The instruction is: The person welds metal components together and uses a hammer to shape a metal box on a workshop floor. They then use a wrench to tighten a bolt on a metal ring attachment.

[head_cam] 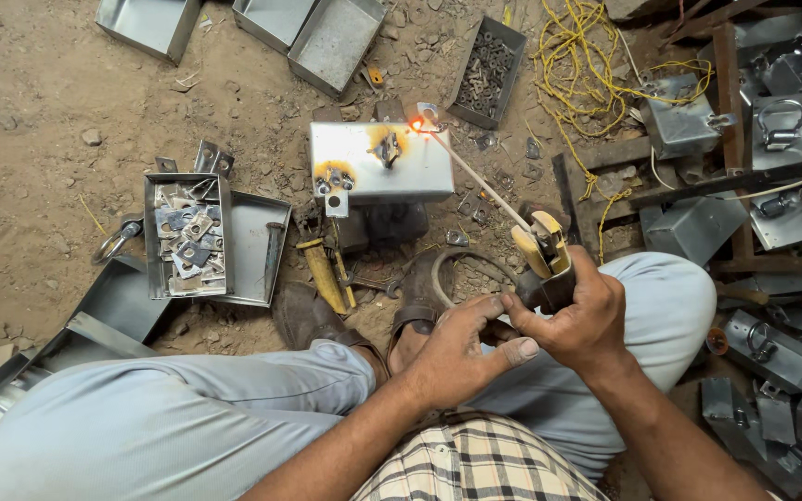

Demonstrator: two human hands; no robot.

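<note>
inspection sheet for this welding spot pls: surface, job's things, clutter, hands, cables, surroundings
Surface: bare dirt floor with small stones and metal scraps.
Job's things: electrode holder with its rod; rod tip glowing at the corner of a metal box with scorch marks.
Clutter: tray of metal plates, tray of small fasteners, empty metal trays, hammer.
Hands: right hand grips the holder; left hand steadies it from the side.
Cables: tangled yellow wire; dark cable loop by the feet.
Surroundings: stacked boxes with handles on the right.
</note>
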